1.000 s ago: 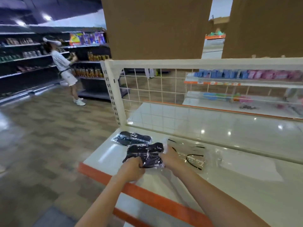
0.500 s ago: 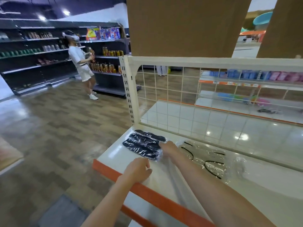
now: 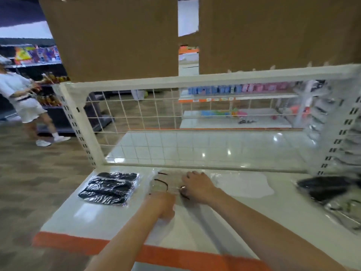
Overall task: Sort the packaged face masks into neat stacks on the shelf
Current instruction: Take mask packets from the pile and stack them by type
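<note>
Neatly stacked black masks [image 3: 110, 187] — glossy clear wrapping, flat.

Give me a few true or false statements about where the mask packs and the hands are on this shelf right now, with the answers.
1. The black mask stack lies at the shelf's left end. True.
2. The right hand rests on the black mask stack. False: it rests on the clear packs beside it.
3. The left hand is raised above the wire grid. False: it is low, at the clear packs.
4. More dark packs lie at the shelf's right end. True.
</note>
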The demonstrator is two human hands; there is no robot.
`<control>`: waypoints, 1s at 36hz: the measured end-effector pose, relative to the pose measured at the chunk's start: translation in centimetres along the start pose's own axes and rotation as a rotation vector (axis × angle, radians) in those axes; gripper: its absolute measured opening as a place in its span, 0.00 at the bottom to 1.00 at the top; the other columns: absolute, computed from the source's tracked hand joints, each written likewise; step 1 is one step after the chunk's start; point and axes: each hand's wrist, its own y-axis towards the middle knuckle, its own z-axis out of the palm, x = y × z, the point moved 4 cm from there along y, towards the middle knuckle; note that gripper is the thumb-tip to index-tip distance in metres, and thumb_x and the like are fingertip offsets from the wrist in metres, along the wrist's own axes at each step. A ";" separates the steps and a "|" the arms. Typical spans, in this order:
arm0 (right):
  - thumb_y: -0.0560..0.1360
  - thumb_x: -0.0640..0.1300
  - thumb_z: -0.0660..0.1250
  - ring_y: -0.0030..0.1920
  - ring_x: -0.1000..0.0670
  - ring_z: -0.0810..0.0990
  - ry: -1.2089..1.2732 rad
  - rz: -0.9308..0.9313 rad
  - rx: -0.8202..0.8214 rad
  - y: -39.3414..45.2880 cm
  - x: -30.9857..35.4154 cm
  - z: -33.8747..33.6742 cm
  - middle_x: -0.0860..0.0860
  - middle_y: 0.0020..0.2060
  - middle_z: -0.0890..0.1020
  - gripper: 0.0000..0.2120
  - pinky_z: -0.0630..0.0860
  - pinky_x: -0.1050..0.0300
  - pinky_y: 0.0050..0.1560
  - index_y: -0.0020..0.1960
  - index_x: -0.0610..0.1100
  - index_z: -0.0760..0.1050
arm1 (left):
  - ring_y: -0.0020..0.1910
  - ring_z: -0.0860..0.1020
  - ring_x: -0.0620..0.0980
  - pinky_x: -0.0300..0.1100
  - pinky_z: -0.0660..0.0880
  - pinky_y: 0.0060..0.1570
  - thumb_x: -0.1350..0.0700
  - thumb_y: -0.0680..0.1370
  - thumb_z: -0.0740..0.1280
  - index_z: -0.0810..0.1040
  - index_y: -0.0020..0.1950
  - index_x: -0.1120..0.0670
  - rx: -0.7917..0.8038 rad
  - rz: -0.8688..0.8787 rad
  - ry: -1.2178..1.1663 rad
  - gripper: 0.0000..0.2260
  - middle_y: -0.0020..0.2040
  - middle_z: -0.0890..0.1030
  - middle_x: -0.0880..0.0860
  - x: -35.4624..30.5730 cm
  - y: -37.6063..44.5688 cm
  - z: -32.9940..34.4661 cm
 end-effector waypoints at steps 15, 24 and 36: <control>0.76 0.38 0.58 0.65 0.43 0.68 0.069 0.466 0.006 -15.9 -22.1 3.0 0.44 0.63 0.69 0.19 0.66 0.49 0.62 0.67 0.42 0.65 | 0.59 0.74 0.55 0.45 0.71 0.56 0.51 0.79 0.57 0.73 0.61 0.55 -0.184 0.372 -0.064 0.14 0.60 0.76 0.55 -22.1 2.3 -4.8; 0.76 0.41 0.60 0.68 0.44 0.67 0.275 0.667 -0.037 -23.2 -30.8 5.7 0.46 0.70 0.66 0.26 0.66 0.50 0.67 0.73 0.44 0.60 | 0.51 0.78 0.47 0.41 0.74 0.53 0.49 0.78 0.63 0.78 0.53 0.52 -0.144 0.407 -0.443 0.10 0.53 0.80 0.50 -28.9 3.5 -5.9; 0.79 0.42 0.56 0.62 0.44 0.70 0.023 0.446 -0.063 -23.5 -32.5 6.2 0.44 0.62 0.70 0.16 0.68 0.50 0.63 0.64 0.43 0.74 | 0.34 0.79 0.45 0.41 0.77 0.42 0.58 0.76 0.64 0.78 0.40 0.51 -0.130 0.273 -0.899 0.06 0.38 0.81 0.49 -33.6 3.7 -4.8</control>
